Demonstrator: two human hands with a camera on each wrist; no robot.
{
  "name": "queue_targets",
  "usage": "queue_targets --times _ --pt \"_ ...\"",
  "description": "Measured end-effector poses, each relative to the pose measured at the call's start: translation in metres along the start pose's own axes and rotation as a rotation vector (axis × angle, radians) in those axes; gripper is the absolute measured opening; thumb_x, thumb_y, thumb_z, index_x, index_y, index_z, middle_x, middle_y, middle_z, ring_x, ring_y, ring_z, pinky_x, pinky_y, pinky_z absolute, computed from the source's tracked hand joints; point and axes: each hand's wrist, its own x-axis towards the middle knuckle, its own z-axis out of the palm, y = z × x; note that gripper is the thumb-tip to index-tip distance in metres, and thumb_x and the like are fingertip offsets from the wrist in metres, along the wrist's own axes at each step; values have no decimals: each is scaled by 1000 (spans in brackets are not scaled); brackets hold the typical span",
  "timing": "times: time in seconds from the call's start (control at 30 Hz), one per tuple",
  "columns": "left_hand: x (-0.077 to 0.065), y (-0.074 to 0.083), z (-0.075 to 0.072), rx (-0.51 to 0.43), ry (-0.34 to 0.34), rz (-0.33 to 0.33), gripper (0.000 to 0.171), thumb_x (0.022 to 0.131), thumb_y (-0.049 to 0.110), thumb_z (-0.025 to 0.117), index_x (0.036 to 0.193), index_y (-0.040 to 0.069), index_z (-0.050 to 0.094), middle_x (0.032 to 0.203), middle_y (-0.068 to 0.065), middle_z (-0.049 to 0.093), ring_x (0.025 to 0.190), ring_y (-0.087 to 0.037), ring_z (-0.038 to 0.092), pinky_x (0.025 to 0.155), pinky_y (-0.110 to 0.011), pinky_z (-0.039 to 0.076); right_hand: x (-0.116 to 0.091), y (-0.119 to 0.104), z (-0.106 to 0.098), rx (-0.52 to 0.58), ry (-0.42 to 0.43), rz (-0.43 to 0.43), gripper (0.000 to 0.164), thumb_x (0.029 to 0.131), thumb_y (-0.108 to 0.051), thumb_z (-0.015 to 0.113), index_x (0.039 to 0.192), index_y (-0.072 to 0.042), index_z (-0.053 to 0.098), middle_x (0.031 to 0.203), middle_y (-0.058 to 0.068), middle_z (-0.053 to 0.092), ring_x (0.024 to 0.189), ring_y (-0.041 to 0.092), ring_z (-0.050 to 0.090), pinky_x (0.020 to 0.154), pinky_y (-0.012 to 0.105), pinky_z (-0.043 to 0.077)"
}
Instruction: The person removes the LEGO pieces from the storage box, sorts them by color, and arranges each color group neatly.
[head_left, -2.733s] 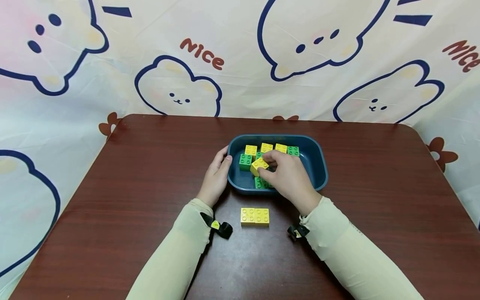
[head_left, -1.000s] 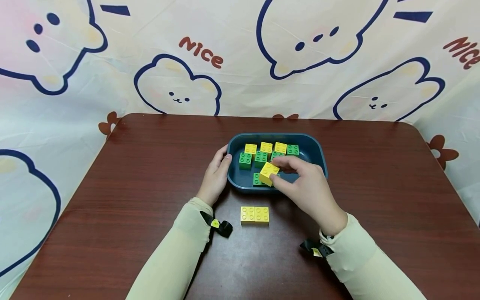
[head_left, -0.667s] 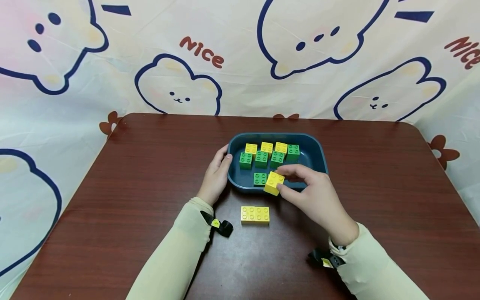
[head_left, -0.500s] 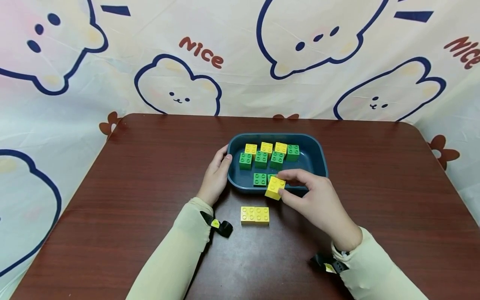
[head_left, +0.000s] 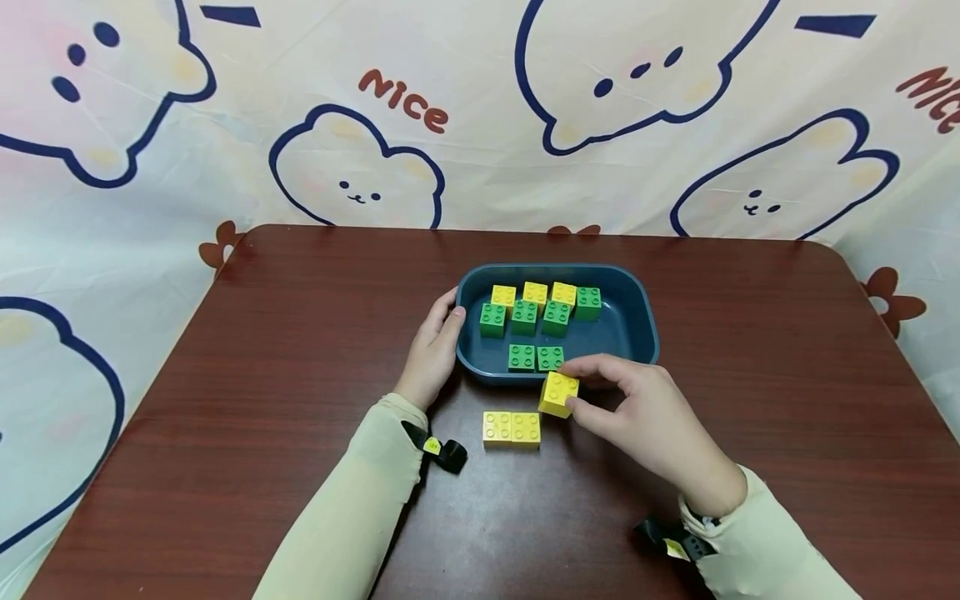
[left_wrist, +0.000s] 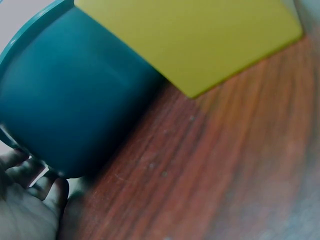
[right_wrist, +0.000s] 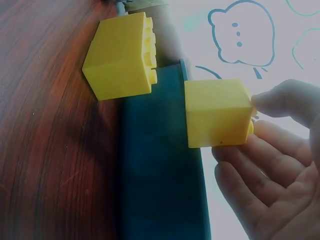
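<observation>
My right hand [head_left: 660,417] pinches a yellow toy building brick [head_left: 558,394] between thumb and fingers, raised just in front of the tray's near edge. In the right wrist view this held brick [right_wrist: 217,112] has its studs turned toward the hand. My left hand [head_left: 433,350] rests against the left end of the dark blue tray [head_left: 630,333], its thumb and fingers touching the outer wall. On the table before the tray lie two yellow bricks [head_left: 512,429], side by side. They fill the upper part of the left wrist view as a yellow block [left_wrist: 200,45].
Inside the tray, a back row holds yellow bricks [head_left: 535,293] and a green brick [head_left: 588,303]. Several more green bricks [head_left: 523,317] stand in front of it, two of them by the near wall. A printed cloth [head_left: 480,167] hangs behind the brown table [head_left: 337,317].
My right hand has lifted the yellow brick out of the tray and brought it nearer, past the front rim, to just behind and right of the yellow pair. My left hand stays put.
</observation>
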Motion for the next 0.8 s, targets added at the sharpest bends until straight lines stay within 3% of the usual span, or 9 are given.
queue_targets --times 0.53,0.8 --pt "0 1 1 6 6 13 47 108 41 40 154 28 40 154 10 41 142 -10 35 117 -45 29 -1 4 -2 -37 -177 55 28 87 -11 76 114 -20 73 113 -6 71 100 15 67 87 44 55" --pt "0 1 1 15 6 4 48 108 43 40 154 28 39 155 10 40 142 -11 35 117 -46 28 -1 8 5 -78 -211 38 27 88 -13 77 114 -19 73 115 -4 70 102 13 66 87 43 55"
